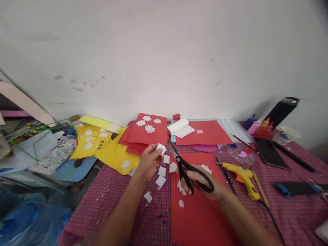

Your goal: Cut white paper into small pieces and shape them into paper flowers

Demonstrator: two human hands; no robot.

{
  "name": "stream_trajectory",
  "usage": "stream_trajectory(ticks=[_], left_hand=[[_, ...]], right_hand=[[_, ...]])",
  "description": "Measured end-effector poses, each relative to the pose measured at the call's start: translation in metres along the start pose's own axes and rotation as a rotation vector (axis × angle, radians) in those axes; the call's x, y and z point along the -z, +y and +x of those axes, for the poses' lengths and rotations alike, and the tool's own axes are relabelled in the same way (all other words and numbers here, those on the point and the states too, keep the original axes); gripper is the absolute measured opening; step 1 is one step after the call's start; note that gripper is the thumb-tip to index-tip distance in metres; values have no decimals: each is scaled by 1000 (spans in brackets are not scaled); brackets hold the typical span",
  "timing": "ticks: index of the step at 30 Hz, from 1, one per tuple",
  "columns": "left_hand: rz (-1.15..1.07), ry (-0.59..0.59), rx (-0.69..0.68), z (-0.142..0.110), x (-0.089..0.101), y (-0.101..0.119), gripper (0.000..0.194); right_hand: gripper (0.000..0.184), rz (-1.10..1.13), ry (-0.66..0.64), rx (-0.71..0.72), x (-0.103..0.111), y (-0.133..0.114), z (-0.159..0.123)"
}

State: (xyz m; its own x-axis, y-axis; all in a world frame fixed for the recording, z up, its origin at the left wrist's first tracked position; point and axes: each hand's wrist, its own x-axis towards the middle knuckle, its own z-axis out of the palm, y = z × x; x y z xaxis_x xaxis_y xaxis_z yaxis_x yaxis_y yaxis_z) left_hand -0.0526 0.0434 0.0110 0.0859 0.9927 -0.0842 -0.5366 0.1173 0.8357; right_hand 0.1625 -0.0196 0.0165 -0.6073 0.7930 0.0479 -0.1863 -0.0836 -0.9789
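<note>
Text check: I can read nothing for certain | yellow rectangular paper sheet (95, 139): black handwritten-looking characters (101, 145), too small for me to decipher | yellow plastic pistol-shaped glue gun (238, 173): small bluish marking (244, 170) on its side, illegible to me

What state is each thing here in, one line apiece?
Scissors, blades parted, held by the right hand
Small white paper, pinched in the left hand
White paper roll, partly unrolled
Glue gun, lying on its side
Loose white scraps, lying scattered
Near red sheet, lying flat
Black flask, standing
</note>
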Motion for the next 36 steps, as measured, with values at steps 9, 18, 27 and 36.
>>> stream_trajectory(ticks=[9, 18, 27, 36], left_hand=[[-126, 18, 19, 1, 2, 3, 31], [-151, 18, 13, 1, 1, 4, 32], [24, -40, -58, -2, -3, 1, 35], [115, -48, -8, -5, -6, -1, 30]], right_hand=[[48, 19, -26, -89, 1, 3, -1], [45, -4, -42, -95, -3, 0, -1], [46, 56, -41, -83, 3, 7, 0], [44, 167, 45, 6, 1, -1, -1]])
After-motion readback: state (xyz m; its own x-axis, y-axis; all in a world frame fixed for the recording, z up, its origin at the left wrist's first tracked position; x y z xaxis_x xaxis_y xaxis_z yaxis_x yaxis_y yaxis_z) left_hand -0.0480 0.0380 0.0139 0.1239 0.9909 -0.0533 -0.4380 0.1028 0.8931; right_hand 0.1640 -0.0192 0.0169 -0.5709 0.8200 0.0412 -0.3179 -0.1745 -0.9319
